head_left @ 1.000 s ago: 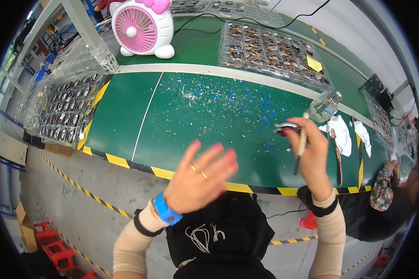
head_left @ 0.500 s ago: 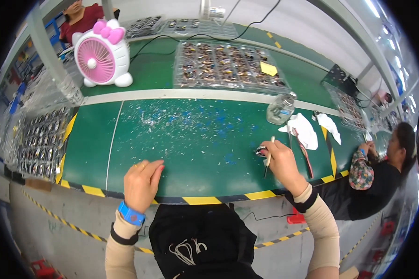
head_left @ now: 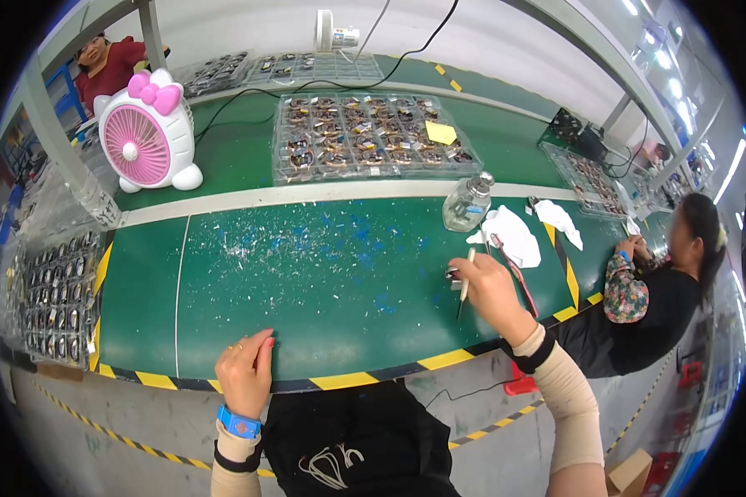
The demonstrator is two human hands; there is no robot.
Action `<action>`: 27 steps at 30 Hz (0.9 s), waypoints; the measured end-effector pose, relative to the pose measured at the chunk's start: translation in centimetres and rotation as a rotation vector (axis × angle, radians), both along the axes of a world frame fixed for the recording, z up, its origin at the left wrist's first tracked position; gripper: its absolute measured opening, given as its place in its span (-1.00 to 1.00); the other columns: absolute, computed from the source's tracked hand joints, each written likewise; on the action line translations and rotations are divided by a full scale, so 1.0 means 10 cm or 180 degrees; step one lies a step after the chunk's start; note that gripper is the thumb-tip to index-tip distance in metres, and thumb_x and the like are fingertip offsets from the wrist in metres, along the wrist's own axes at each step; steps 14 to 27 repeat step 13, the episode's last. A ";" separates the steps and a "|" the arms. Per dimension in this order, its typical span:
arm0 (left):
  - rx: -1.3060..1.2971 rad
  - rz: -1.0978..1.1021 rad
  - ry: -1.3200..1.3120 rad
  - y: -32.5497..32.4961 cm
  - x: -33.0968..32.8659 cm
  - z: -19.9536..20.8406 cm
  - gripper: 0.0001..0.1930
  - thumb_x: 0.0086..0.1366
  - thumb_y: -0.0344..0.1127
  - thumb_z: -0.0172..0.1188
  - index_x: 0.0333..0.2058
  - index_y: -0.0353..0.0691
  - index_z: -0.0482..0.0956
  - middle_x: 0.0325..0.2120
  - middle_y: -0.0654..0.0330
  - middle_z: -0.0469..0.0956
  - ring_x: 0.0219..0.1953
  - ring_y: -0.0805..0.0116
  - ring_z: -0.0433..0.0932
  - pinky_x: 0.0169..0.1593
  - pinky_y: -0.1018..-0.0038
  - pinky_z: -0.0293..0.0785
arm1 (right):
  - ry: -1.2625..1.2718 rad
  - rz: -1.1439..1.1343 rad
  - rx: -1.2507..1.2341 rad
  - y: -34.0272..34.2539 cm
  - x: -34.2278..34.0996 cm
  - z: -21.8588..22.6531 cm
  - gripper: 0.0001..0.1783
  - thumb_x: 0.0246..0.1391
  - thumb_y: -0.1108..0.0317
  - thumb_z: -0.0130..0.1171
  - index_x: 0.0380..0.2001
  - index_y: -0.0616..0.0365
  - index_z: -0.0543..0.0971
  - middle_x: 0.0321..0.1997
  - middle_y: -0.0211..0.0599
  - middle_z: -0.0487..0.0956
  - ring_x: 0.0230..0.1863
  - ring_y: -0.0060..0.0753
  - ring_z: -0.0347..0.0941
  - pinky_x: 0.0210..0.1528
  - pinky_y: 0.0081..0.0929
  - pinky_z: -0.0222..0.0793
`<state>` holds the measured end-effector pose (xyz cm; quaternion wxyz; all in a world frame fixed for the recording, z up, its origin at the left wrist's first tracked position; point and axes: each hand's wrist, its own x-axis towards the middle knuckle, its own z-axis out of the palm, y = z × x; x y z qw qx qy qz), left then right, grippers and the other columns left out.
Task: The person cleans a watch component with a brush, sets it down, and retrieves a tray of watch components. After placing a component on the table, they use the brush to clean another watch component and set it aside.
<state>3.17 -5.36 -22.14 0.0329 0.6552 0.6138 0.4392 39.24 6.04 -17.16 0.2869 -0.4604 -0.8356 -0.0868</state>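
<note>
My right hand (head_left: pixel 496 296) is closed around a thin pale-handled stick tool (head_left: pixel 465 288), held nearly upright over the green bench. A small dark, shiny part (head_left: pixel 452 272) shows beside its fingers; whether it is gripped too is unclear. Above the bench's front edge is my left hand (head_left: pixel 244 373), thumb and fingers pressed together with nothing visible in them. Just beyond the right hand lie a crumpled white cloth (head_left: pixel 514 234) and red-handled tweezers (head_left: pixel 518 277). A glass bottle with a metal top (head_left: pixel 467 203) stands behind them.
White and blue scraps (head_left: pixel 249 240) litter the green bench (head_left: pixel 145 290). A clear tray of small parts (head_left: pixel 365 137) sits at the back, stacked trays (head_left: pixel 58 298) at the left. A pink-and-white fan (head_left: pixel 145 132) stands back left. Another person (head_left: pixel 659 286) works at the right.
The whole view has shifted, with bench things appearing lower and farther left. My right hand still holds the stick tool. The left hand stays near the front edge, fingers together.
</note>
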 end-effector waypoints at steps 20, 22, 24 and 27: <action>-0.0117 0.0065 -0.0474 -0.03 0.11 0.14 -0.86 0.18 -0.53 0.18 -0.27 -0.27 0.62 -0.59 0.09 0.47 -0.57 0.33 0.41 -0.45 0.39 0.31 | 0.0699 -0.0533 -0.1496 -0.05 0.09 0.06 -0.72 0.06 0.46 0.18 -0.11 0.10 0.58 -0.23 -0.06 0.59 -0.24 -0.17 0.56 -0.23 -0.38 0.45; -0.0117 0.0065 -0.0474 -0.03 0.11 0.14 -0.86 0.18 -0.53 0.18 -0.27 -0.27 0.62 -0.59 0.09 0.47 -0.57 0.33 0.41 -0.45 0.39 0.31 | 0.0699 -0.0533 -0.1496 -0.05 0.09 0.06 -0.72 0.06 0.46 0.18 -0.11 0.10 0.58 -0.23 -0.06 0.59 -0.24 -0.17 0.56 -0.23 -0.38 0.45; -0.0117 0.0065 -0.0474 -0.03 0.11 0.14 -0.86 0.18 -0.53 0.18 -0.27 -0.27 0.62 -0.59 0.09 0.47 -0.57 0.33 0.41 -0.45 0.39 0.31 | 0.0699 -0.0533 -0.1496 -0.05 0.09 0.06 -0.72 0.06 0.46 0.18 -0.11 0.10 0.58 -0.23 -0.06 0.59 -0.24 -0.17 0.56 -0.23 -0.38 0.45; -0.0117 0.0065 -0.0474 -0.03 0.11 0.14 -0.86 0.18 -0.53 0.18 -0.27 -0.27 0.62 -0.59 0.09 0.47 -0.57 0.33 0.41 -0.45 0.39 0.31 | 0.0699 -0.0533 -0.1496 -0.05 0.09 0.06 -0.72 0.06 0.46 0.18 -0.11 0.10 0.58 -0.23 -0.06 0.59 -0.24 -0.17 0.56 -0.23 -0.38 0.45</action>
